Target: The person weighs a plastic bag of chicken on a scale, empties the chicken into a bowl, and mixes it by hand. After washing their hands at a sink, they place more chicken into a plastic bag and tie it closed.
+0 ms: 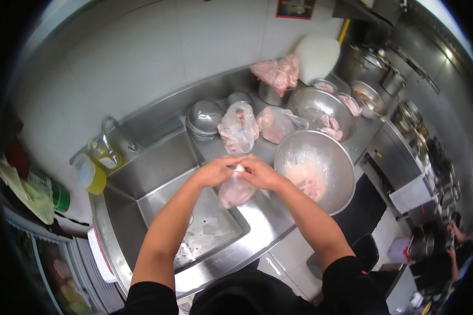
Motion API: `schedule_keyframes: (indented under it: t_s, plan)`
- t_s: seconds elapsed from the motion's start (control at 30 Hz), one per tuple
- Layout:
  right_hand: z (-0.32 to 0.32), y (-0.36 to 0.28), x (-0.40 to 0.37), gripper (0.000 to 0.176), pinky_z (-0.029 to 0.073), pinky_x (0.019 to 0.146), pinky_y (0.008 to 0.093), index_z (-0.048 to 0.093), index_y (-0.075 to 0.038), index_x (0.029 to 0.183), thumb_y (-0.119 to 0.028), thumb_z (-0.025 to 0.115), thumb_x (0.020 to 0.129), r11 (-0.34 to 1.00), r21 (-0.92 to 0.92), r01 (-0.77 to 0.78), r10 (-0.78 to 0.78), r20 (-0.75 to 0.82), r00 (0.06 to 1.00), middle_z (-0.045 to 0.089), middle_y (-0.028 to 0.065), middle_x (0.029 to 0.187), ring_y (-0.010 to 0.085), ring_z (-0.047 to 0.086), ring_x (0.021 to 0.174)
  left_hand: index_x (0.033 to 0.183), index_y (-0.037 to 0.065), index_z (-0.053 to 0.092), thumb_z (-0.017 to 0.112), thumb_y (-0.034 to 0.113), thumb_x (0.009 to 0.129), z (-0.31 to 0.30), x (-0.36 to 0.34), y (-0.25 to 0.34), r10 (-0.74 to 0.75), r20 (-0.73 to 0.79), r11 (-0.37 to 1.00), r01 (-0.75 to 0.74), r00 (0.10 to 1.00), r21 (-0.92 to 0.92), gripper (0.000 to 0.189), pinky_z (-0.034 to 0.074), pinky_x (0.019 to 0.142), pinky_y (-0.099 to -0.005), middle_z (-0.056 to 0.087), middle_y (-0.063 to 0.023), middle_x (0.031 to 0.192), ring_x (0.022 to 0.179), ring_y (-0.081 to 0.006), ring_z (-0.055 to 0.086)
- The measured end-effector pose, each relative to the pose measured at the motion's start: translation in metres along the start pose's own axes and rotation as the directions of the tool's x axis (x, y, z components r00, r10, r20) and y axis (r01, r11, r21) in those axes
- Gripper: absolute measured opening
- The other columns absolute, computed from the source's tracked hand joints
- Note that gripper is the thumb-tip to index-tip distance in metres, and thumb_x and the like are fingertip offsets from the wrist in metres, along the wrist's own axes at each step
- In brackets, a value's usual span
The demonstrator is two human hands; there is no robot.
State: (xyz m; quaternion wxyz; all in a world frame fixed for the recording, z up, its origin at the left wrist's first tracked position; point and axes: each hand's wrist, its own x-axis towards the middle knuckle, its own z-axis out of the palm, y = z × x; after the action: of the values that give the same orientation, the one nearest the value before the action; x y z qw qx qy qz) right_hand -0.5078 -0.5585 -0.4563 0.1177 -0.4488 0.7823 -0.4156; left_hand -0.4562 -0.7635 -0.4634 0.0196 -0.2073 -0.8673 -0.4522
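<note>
A clear plastic bag of pale pink raw meat hangs by its gathered neck at the right edge of the sink basin. My left hand is closed on the top of the bag. Close beside it, my right hand also grips the gathered plastic, the fingers of both hands nearly meeting. Just beyond them, two more plastic bags of meat, one whitish and one pinker, rest on the steel counter. To the right, a large steel bowl holds pale liquid and some raw meat.
The steel sink with its faucet lies left. Stacked steel bowls stand behind. Another large bowl with meat and a meat bag on a pot sit farther back. At far right, a co-worker's arms show.
</note>
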Motion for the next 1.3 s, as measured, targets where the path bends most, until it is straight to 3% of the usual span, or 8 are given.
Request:
schedule_keyframes:
  t_s: [0.13,0.43,0.53,0.63,0.73,0.83,1.13,1.3]
  plan:
    - [-0.015,0.005,-0.010,0.017,0.048,0.080,0.0349,0.066,-0.005,0.102,-0.013,0.068,0.087,0.985,0.039,-0.171,0.169,0.049,0.984,0.056,0.0097,0.100,0.0243,0.060,0.090,0.120,0.004,0.060,0.059,0.010,0.086,0.013,0.003,0.015,-0.340,0.112,0.888,0.358,0.934,-0.290,0.035,0.047,0.091,-0.0343,0.062,-0.0120,0.115,0.103,-0.0248,0.060]
    - [0.014,0.025,0.003,0.010,0.048,0.069,0.0398,0.057,-0.002,0.085,-0.005,0.064,0.078,0.958,-0.073,-0.279,0.232,-0.378,0.896,0.059,0.0182,0.079,0.0345,0.060,0.075,0.105,0.004,0.063,0.060,0.018,0.085,0.054,0.007,0.000,-0.165,-0.260,0.964,0.212,0.951,0.163,0.024,0.047,0.082,-0.0385,0.060,-0.0167,0.100,0.091,-0.0321,0.059]
    - [0.014,0.030,-0.001,0.012,0.047,0.068,0.0398,0.056,-0.003,0.086,-0.002,0.064,0.077,0.982,0.044,-0.182,0.184,-0.386,0.904,0.060,0.0174,0.080,0.0332,0.060,0.075,0.107,0.006,0.062,0.059,0.015,0.086,0.053,0.001,-0.003,-0.079,-0.269,0.985,0.117,0.960,0.126,0.024,0.047,0.081,-0.0397,0.063,-0.0168,0.097,0.090,-0.0328,0.060]
    - [0.014,0.028,-0.002,0.015,0.047,0.068,0.0398,0.054,-0.004,0.088,0.000,0.063,0.077,0.972,0.112,-0.208,0.234,-0.329,0.915,0.060,0.0162,0.081,0.0318,0.061,0.073,0.108,0.008,0.064,0.057,0.013,0.086,0.031,0.006,0.025,-0.394,-0.136,0.912,0.368,0.909,-0.182,0.024,0.048,0.079,-0.0407,0.065,-0.0167,0.095,0.089,-0.0334,0.062]
    - [0.016,0.037,0.000,0.015,0.048,0.068,0.0384,0.053,-0.004,0.088,0.001,0.063,0.078,0.965,0.122,-0.231,0.257,-0.286,0.923,0.062,0.0151,0.081,0.0299,0.062,0.074,0.108,0.013,0.064,0.057,0.011,0.086,0.023,0.018,0.026,-0.349,-0.014,0.935,0.349,0.937,0.069,0.023,0.049,0.078,-0.0426,0.065,-0.0135,0.095,0.090,-0.0322,0.063]
    - [0.017,0.039,-0.005,0.015,0.049,0.068,0.0289,0.052,-0.004,0.099,0.002,0.059,0.087,0.950,0.240,-0.200,0.271,-0.312,0.911,0.064,0.0061,0.083,0.0146,0.064,0.076,0.108,0.008,0.066,0.055,0.012,0.087,0.037,0.017,0.007,0.028,-0.124,0.946,0.014,0.992,0.324,0.024,0.049,0.081,-0.0436,0.065,-0.0169,0.097,0.091,-0.0364,0.062]
    - [0.023,0.020,-0.014,0.016,0.051,0.078,0.0427,0.061,-0.005,0.098,-0.005,0.061,0.083,0.984,-0.165,-0.061,-0.016,-0.431,0.902,0.064,0.0188,0.095,0.0381,0.063,0.085,0.098,0.002,0.066,0.052,0.016,0.090,0.058,0.019,-0.010,-0.227,-0.275,0.898,0.311,0.934,0.312,0.021,0.049,0.076,-0.0433,0.065,-0.0190,0.088,0.084,-0.0352,0.063]
    - [0.023,0.014,-0.014,0.017,0.050,0.075,0.0447,0.061,-0.004,0.096,-0.009,0.064,0.080,0.949,-0.315,0.000,-0.082,-0.247,0.966,0.062,0.0202,0.089,0.0392,0.062,0.085,0.086,0.000,0.063,0.052,0.016,0.087,0.052,0.020,-0.020,-0.583,-0.260,0.797,0.479,0.770,-0.367,0.019,0.048,0.065,-0.0369,0.065,-0.0132,0.073,0.068,-0.0236,0.062]
